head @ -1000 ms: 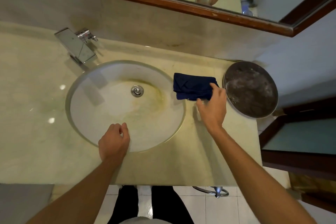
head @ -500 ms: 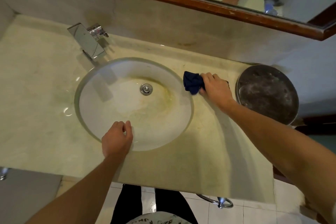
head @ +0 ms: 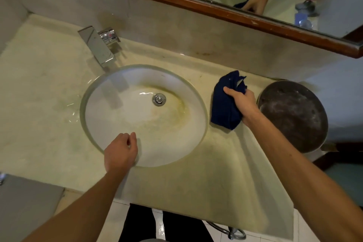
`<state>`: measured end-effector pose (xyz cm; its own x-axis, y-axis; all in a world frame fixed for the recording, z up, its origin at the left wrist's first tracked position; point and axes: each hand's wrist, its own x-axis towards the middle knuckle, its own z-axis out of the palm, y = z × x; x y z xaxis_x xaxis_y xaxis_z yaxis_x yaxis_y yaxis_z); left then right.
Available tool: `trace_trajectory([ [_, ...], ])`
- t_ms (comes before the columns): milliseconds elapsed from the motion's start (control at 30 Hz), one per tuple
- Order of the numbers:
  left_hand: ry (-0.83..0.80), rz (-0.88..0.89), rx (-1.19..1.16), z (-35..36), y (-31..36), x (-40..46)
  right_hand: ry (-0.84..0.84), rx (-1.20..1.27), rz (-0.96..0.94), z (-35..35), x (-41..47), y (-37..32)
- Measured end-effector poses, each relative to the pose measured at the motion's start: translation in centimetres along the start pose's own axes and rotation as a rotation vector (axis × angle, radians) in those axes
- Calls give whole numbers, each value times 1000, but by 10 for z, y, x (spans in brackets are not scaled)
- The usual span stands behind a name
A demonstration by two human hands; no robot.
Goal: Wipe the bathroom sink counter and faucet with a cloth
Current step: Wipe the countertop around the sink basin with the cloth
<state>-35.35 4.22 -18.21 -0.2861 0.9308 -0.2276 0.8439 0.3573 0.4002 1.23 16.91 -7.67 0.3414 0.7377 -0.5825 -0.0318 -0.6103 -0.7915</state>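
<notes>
Counter (head: 225,173), right hand (head: 242,104) clutching cloth (head: 224,108)

you have a pale stone counter (head: 225,182) with a round white basin (head: 121,116) sunk into it; yellow-brown staining rings the chrome drain (head: 159,99). a chrome faucet (head: 97,46) stands on the counter behind the basin's back left rim, spout angled toward the bowl. a dark blue cloth (head: 224,106) lies bunched on the counter just right of the basin. a round, dull metal dish (head: 294,116) sits at the counter's right end, near the cloth. greenish marks show on the counter left of the basin.
</notes>
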Motion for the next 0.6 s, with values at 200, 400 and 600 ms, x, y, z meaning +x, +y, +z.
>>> trace_trajectory([
  [200,8,-19,3,-1,2,-1,119,-763,-1001,68,43,-26],
  [400,26,-29,6,-2,4,-1,-95,-1454,-1280,104,107,-12],
  [600,37,-25,15,-3,7,-2,44,-1543,-1122,99,108,-21],
])
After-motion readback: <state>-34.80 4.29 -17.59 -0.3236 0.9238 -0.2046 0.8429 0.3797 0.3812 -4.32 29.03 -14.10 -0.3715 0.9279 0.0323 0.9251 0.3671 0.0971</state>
